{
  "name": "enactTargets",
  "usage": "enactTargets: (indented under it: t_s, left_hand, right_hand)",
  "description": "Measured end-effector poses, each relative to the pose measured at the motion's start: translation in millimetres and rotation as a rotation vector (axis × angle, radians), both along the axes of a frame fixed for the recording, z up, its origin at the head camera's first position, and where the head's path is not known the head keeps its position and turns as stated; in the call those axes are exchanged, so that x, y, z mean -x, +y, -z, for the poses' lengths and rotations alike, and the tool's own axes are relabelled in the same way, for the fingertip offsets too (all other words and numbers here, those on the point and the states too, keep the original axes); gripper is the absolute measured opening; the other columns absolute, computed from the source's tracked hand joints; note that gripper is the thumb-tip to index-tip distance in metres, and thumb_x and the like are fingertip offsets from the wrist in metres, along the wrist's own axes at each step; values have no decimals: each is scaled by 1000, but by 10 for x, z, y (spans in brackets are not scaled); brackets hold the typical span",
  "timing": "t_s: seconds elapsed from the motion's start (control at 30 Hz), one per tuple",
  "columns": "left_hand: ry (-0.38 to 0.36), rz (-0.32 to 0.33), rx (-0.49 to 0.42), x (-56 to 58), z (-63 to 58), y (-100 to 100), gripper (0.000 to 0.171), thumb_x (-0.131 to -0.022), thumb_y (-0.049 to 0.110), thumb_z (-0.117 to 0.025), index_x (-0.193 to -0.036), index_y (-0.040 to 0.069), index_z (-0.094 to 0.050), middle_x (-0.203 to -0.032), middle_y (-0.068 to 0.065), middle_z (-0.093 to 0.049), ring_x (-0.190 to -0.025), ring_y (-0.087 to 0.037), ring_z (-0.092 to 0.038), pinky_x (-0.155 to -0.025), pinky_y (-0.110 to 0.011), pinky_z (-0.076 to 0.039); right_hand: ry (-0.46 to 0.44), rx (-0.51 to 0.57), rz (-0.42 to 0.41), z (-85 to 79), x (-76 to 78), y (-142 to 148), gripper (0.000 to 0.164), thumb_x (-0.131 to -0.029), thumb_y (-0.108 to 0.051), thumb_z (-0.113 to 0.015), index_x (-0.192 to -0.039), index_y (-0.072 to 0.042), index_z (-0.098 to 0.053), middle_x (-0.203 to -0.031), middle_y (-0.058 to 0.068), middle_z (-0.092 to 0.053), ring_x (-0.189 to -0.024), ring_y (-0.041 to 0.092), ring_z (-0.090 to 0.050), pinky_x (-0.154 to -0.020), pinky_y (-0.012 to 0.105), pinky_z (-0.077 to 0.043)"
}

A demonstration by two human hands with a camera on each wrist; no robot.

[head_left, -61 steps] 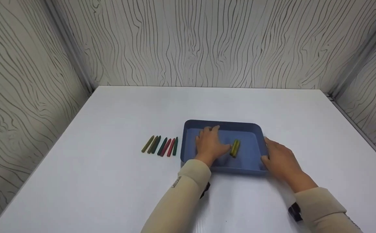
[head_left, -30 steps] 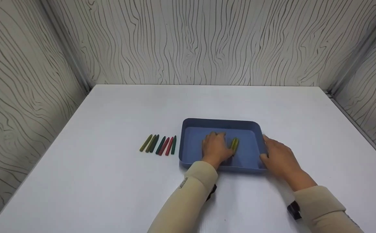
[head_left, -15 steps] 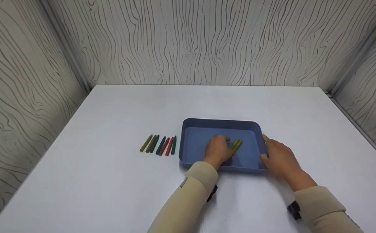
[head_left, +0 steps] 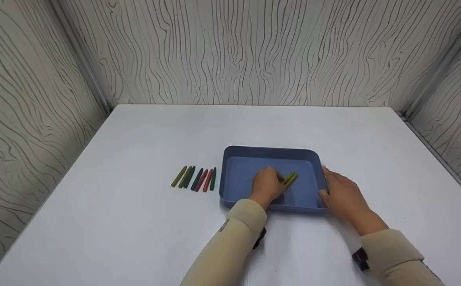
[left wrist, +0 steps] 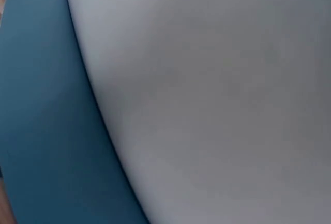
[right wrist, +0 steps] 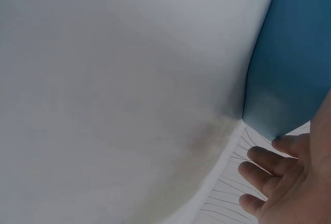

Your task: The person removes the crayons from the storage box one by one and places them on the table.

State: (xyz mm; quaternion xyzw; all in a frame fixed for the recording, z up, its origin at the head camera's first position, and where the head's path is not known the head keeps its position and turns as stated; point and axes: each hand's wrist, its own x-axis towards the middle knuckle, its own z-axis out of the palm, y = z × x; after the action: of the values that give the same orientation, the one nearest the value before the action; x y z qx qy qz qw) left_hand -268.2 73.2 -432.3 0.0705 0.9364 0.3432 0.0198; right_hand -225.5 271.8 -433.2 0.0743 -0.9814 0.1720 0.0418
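In the head view, my left hand [head_left: 267, 183] reaches into the shallow blue tray [head_left: 246, 149] and grips a pair of yellow-green crayons [head_left: 290, 179], their far ends poking out to the right of the fingers. The grip itself is mostly hidden by the back of the hand. At the tray's right wall, my right hand [head_left: 343, 196] holds on, thumb over the rim and fingers along the outside. The right wrist view shows those fingers [right wrist: 266, 161] lightly bent by the tray's outer wall [right wrist: 289, 53]. Only the tray's outer wall [left wrist: 51, 105] and tabletop fill most of the left wrist view.
Left of the tray, several crayons in olive, dark green and red lie side by side in a row, a red crayon [head_left: 207, 180] among them. The white table [head_left: 135, 230] is bounded by wood-patterned panels [head_left: 230, 51] behind and at both sides.
My left hand has moved right inside the tray and closed around the yellow-green crayons, which are now turned to slant more to the right. The right hand has stayed at the tray's wall.
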Motion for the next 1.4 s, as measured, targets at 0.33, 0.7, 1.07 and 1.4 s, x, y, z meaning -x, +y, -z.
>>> enactTargets:
  t_s: [0.33,0.7,1.07,1.4]
  left_hand:
    - [51,-8,-76,52,7,-179,18,-80,8,-74,-98,7,-76,-89,0,-71,-85,-14,-64,-73,-26,-50]
    - [100,-21,-165,136,-153,-551,21,-80,3,-70,-100,4,-75,-88,-3,-70,-80,-15,-64,-70,-28,-51]
    - [176,-68,-183,197,-287,-1025,20,-82,3,-69,-101,3,-74,-90,-7,-70,-84,-19,-64,-74,-33,-52]
    - [154,-174,-212,213,-346,-1568,25,-80,-1,-65,-104,1,-72,-92,-10,-70,-86,-21,-64,-77,-34,-51]
  right_hand:
    - [11,-10,-10,-1,10,-8,62,-92,-14,-50,-144,11,-27,-138,33,-39,-127,49,-34,-102,60,-23]
    - [8,-2,-2,14,21,0,62,-91,-13,-50,-144,11,-27,-138,33,-39,-126,49,-34,-102,59,-24]
    - [12,-8,-6,3,19,8,62,-90,-12,-49,-144,11,-28,-137,34,-39,-126,50,-34,-103,59,-23]
    - [2,-4,-4,-9,22,7,62,-90,-12,-48,-144,11,-27,-138,34,-38,-127,50,-33,-103,59,-23]
